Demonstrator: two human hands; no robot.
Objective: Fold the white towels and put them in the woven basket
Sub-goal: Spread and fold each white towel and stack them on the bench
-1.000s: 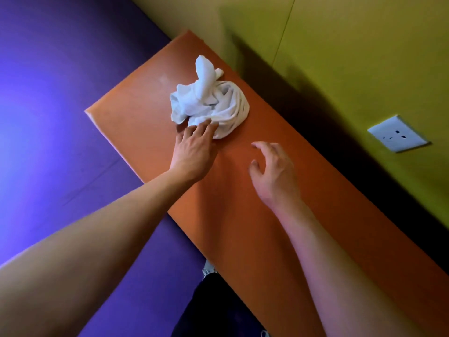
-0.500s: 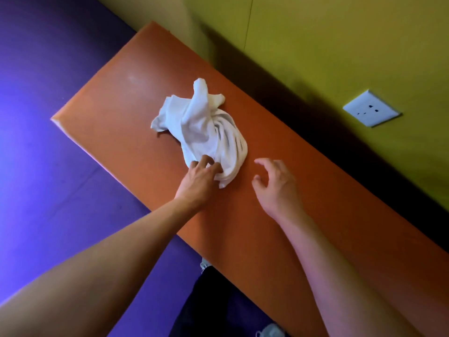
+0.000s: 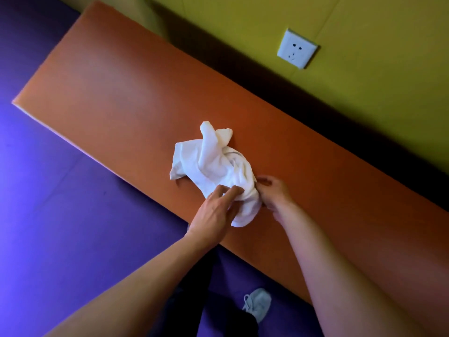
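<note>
Towel (image 3: 213,166) crumpled; left hand (image 3: 213,215), right hand (image 3: 274,193) pinch near end.

Right grip (image 3: 273,194): fingertips tucked behind the crumpled white cloth towel (image 3: 213,166), so the hold cannot be made out.
Left grip (image 3: 216,211): thumb hidden under the towel's near end.
Long orange-brown surface (image 3: 109,88): right end cut off by the picture's edge.
Pale grey lace-up shoe (image 3: 258,304): heel hidden behind the dark trouser leg (image 3: 228,322).
Both forearms: cut off at the bottom edge.
</note>
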